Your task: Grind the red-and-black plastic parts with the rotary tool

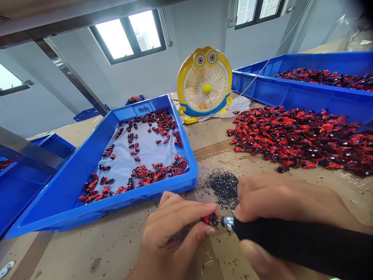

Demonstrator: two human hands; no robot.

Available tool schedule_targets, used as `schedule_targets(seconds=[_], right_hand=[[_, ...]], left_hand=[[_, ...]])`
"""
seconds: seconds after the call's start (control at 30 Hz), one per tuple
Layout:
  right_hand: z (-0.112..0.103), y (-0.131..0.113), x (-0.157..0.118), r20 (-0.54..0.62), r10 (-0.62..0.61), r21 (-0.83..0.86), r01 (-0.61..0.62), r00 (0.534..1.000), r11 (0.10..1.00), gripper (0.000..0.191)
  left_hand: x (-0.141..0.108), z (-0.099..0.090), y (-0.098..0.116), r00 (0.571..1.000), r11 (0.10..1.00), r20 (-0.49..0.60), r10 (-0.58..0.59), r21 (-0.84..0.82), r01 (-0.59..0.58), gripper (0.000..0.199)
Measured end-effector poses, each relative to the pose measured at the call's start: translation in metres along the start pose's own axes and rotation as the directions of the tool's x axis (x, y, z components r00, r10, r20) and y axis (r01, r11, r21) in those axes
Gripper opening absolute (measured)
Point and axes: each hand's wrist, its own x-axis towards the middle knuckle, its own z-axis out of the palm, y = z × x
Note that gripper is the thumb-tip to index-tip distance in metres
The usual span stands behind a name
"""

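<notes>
A shallow blue plastic tray (72,186) lined with a clear plastic sheet sits left of the yellow cartoon-faced desk fan (204,82); scattered over its liner are small red-and-black moulded parts (151,171), thickest along the tray's near and far-right edges. Right of the fan, a second, larger blue plastic crate (297,95) holds a layer of the same parts. In front of that crate, directly on the brown cardboard-covered tabletop (101,249), lies a big loose heap of red-and-black parts (303,136). More blue crates stand at the far left, partly cut off. Well in front of the fan, between the tray's corner and the heap, a patch of fine black shavings (223,186) dusts the tabletop.

Near the shavings, the left hand (171,233) has its thumb and fingers pinched together on a single small red-and-black part (210,219), held just above the tabletop. The right hand (279,210) is wrapped tight around a black-handled rotary tool (300,245), whose silver metal tip (227,223) touches the pinched part.
</notes>
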Motion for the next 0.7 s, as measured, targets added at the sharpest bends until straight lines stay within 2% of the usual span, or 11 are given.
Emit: schedule_targets(seconds=[0.07, 0.13, 0.2, 0.37, 0.5, 0.7], right_hand=[[0.003, -0.005, -0.001, -0.026, 0.042, -0.011, -0.042, 0.999, 0.999, 0.008], [0.005, -0.008, -0.002, -0.104, 0.090, -0.032, -0.094, 0.991, 0.995, 0.011], [0.006, -0.008, -0.003, -0.136, 0.088, -0.035, -0.094, 0.987, 0.995, 0.013], [-0.001, -0.004, -0.005, 0.024, -0.006, -0.013, 0.006, 1.000, 1.000, 0.007], [-0.005, -0.004, -0.002, -0.021, 0.059, -0.028, -0.060, 0.998, 0.998, 0.008], [-0.012, -0.004, 0.007, -0.068, 0.083, -0.018, -0.084, 0.994, 0.996, 0.024]], left_hand=[[-0.001, 0.000, 0.000, 1.000, 1.000, -0.006, -0.007, 0.000, 0.007, 0.011], [-0.002, 0.000, -0.001, 1.000, 1.000, -0.012, -0.011, 0.000, 0.011, 0.012], [-0.002, 0.000, -0.001, 1.000, 1.000, -0.012, -0.010, 0.000, 0.010, 0.012], [-0.001, -0.001, -0.001, 1.000, 1.000, -0.005, -0.013, 0.007, 0.013, 0.013], [-0.004, -0.001, -0.002, 0.999, 0.999, -0.019, -0.036, -0.004, 0.036, 0.011], [-0.008, -0.001, 0.001, 0.981, 0.981, -0.037, -0.192, -0.047, 0.190, 0.013]])
